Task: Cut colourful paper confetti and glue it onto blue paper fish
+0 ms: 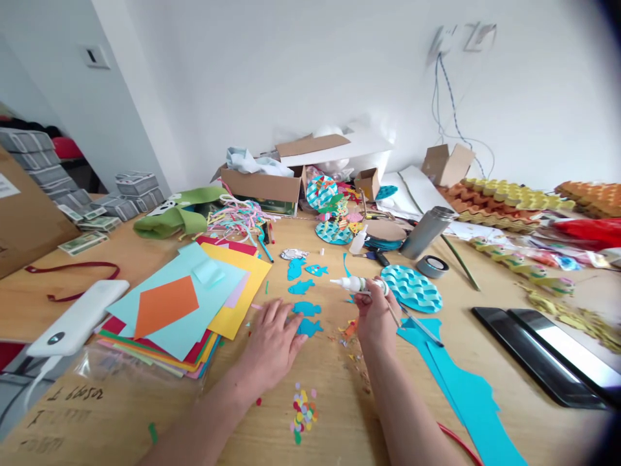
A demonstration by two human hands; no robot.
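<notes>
My left hand (272, 340) lies on the table with its fingers stretched out. Its fingertips are at the edge of blue paper fish (308, 327), partly covering them. More fish cutouts, including a blue one (301, 287) and a spotted one (317, 270), line up beyond it. In my right hand (376, 317) is a white glue bottle (356, 285), held nearly level with its nozzle pointing left. A thin stick (394, 315) shows beside that hand; whether the hand holds it I cannot tell. Just right of the hand lies a wavy blue paper disc (411, 288).
Colored paper (179, 304) is stacked at left beside a white power bank (80, 317). Paper dots (304, 411) lie in front. Blue paper scraps (466, 388), a tape roll (433, 266), a grey flask (427, 233) and a black tablet-like slab (528, 356) are at right.
</notes>
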